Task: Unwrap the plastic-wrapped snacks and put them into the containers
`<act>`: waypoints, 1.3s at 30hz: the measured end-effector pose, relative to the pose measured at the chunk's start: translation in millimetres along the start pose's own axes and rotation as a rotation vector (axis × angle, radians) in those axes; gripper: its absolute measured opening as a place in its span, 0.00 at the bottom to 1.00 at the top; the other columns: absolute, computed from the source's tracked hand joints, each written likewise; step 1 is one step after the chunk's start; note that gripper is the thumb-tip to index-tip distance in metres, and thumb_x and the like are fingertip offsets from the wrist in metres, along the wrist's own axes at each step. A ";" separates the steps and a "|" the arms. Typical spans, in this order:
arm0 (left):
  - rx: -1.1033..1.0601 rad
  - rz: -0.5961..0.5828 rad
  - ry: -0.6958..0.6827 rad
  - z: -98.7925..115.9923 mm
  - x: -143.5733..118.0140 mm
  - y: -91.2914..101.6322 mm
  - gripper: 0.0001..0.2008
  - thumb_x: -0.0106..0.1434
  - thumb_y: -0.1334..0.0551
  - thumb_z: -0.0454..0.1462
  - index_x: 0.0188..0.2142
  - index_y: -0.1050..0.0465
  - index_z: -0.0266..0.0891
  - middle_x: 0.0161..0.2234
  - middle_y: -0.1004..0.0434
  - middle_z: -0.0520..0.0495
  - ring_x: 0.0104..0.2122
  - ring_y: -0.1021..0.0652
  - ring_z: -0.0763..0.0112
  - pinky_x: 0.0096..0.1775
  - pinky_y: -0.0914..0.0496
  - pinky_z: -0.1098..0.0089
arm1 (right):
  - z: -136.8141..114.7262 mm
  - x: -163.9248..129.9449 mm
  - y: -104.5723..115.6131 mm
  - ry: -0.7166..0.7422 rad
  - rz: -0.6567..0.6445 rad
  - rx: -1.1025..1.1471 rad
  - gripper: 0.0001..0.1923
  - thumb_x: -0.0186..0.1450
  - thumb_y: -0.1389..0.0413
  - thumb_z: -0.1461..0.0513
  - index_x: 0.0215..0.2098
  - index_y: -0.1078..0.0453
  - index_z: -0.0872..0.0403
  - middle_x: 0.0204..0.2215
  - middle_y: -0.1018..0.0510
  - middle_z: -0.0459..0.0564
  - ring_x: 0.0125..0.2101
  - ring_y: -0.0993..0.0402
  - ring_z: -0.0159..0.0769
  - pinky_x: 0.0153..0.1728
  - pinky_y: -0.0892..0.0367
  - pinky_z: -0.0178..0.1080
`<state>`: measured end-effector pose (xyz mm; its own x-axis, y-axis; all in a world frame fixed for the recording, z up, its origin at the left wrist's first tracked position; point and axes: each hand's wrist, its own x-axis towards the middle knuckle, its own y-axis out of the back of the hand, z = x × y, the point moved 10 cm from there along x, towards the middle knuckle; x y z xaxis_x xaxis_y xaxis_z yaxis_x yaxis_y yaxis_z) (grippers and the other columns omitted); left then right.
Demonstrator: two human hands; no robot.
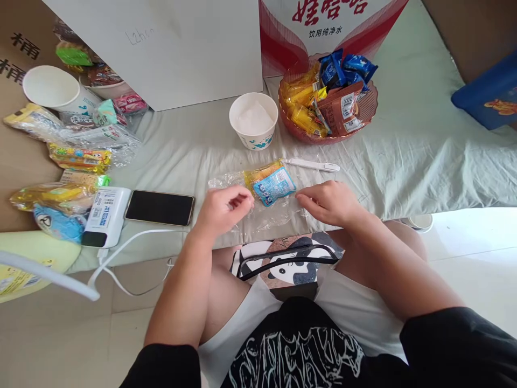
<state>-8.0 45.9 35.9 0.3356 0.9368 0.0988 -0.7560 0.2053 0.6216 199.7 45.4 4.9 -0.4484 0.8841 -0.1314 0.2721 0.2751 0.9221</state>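
A small blue snack packet [274,187] lies on a yellow-wrapped snack [258,171], both on a crinkled clear plastic bag [274,215] spread on the cloth. My left hand [224,209] is at the left of the packets, fingers curled inward over the bag. On the other side, my right hand [332,203] has its thumb and forefinger drawn together close to the blue packet's right edge. Whether either hand pinches the plastic cannot be made out. Just behind the packets lies a slim white cutter-like tool [313,164].
A paper cup [253,124] with white contents and a pink bowl [288,126] of wrapped snacks stand behind. At left are a phone [160,207], a white power bank [105,215] with cables, and several snack packs. A white box [194,48] and a blue object [487,94] border the area.
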 end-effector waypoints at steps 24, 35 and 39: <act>-0.582 0.078 0.407 -43.7 19.7 -31.4 0.08 0.66 0.41 0.44 0.33 0.32 0.44 0.33 0.20 0.49 0.34 0.19 0.66 0.36 0.25 0.69 | -43.5 6.0 2.8 0.310 0.406 -0.082 0.32 0.66 0.40 0.67 0.68 0.33 0.47 0.59 0.20 0.54 0.66 0.33 0.55 0.64 0.39 0.57; -0.380 0.466 0.545 -76.8 17.0 2.5 0.07 0.69 0.44 0.36 0.33 0.35 0.43 0.27 0.22 0.56 0.19 0.27 0.77 0.28 0.33 0.73 | -55.0 -8.8 10.4 0.388 0.501 -0.102 0.13 0.67 0.39 0.66 0.50 0.27 0.48 0.52 0.16 0.50 0.62 0.27 0.49 0.62 0.43 0.53; -0.365 0.455 0.562 -81.1 17.5 5.2 0.06 0.69 0.43 0.36 0.33 0.34 0.43 0.26 0.23 0.57 0.18 0.28 0.77 0.27 0.34 0.73 | -54.1 -22.5 31.8 0.401 0.626 -0.039 0.01 0.71 0.40 0.61 0.40 0.28 0.49 0.38 0.15 0.48 0.46 0.19 0.42 0.53 0.36 0.47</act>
<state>-51.7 86.4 -22.2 -0.3079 0.9334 -0.1844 -0.9188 -0.2414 0.3124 172.4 13.8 56.9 -0.4976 0.6632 0.5591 0.5520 -0.2551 0.7939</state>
